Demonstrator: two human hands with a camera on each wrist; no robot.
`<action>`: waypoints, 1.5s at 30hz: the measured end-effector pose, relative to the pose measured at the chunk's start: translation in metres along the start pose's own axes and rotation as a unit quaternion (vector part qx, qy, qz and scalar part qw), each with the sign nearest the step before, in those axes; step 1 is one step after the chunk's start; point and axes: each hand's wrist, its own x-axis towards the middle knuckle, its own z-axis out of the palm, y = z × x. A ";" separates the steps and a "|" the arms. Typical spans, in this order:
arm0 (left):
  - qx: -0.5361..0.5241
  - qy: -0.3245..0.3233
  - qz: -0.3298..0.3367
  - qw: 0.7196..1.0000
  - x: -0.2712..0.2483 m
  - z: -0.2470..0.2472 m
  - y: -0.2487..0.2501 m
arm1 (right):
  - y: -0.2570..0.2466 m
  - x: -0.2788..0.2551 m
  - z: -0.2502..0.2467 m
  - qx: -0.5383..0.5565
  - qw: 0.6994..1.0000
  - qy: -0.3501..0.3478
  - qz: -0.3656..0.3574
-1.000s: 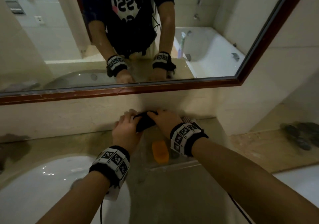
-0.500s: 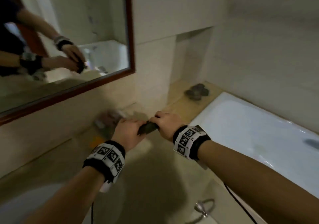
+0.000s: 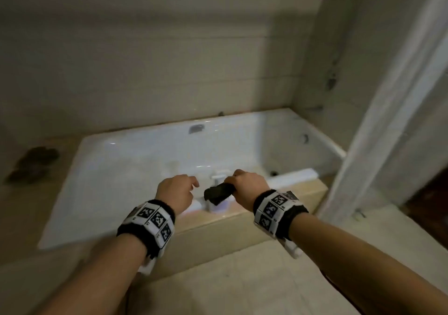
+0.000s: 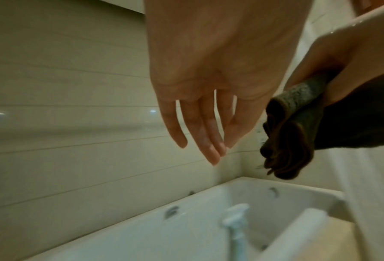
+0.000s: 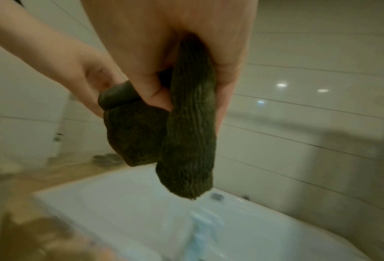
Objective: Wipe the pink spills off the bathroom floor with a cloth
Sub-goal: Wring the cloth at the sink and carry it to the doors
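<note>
While right hand (image 3: 244,188) grips cloth (image 3: 219,192), left hand (image 3: 175,193) hangs loose, fingers straight.

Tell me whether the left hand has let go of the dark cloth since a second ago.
Yes. The left hand has come off the cloth and hangs open beside it above the bathtub rim; only the right hand grips the cloth.

The middle of the cloth (image 5: 186,134) is being hidden inside the right hand (image 5: 164,44). The dark object (image 3: 31,164) on the ledge is being blurred too much to be recognised. The forearms are being cut off by the lower edge.
</note>
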 end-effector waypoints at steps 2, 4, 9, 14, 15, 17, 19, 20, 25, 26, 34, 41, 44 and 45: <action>-0.008 -0.024 0.059 0.998 0.027 0.022 0.079 | 0.075 -0.044 0.005 0.017 0.997 -0.010 0.073; -0.011 -0.047 0.114 0.992 0.050 0.047 0.161 | 0.145 -0.091 0.012 0.031 0.989 -0.020 0.146; -0.010 -0.089 0.227 0.970 0.079 0.098 0.346 | 0.287 -0.208 0.024 0.062 0.954 -0.048 0.290; 0.009 -0.128 0.319 0.939 0.098 0.137 0.493 | 0.387 -0.289 0.038 0.090 0.904 -0.067 0.412; 0.012 -0.130 0.335 0.933 0.103 0.143 0.519 | 0.405 -0.300 0.041 0.099 0.895 -0.067 0.430; 0.018 -0.133 0.367 0.921 0.114 0.157 0.567 | 0.440 -0.320 0.046 0.119 0.876 -0.063 0.463; 0.027 -0.138 0.393 0.909 0.128 0.171 0.611 | 0.478 -0.335 0.052 0.137 0.858 -0.057 0.492; 0.032 -0.143 0.403 0.904 0.137 0.179 0.632 | 0.497 -0.340 0.054 0.143 0.850 -0.055 0.505; 0.041 -0.167 0.433 0.885 0.203 0.213 0.732 | 0.608 -0.353 0.062 0.161 0.813 -0.060 0.556; 0.042 -0.173 0.438 0.881 0.219 0.217 0.752 | 0.633 -0.353 0.060 0.163 0.808 -0.063 0.563; 0.083 -0.187 0.475 0.856 0.327 0.249 0.916 | 0.812 -0.348 0.049 0.179 0.783 -0.067 0.592; 0.114 -0.201 0.494 0.838 0.431 0.322 1.068 | 0.992 -0.337 0.075 0.189 0.780 -0.076 0.592; 0.133 -0.208 0.497 0.832 0.484 0.375 1.128 | 1.075 -0.328 0.104 0.202 0.776 -0.084 0.592; 0.139 -0.202 0.502 0.829 0.502 0.394 1.142 | 1.097 -0.325 0.118 0.210 0.773 -0.090 0.592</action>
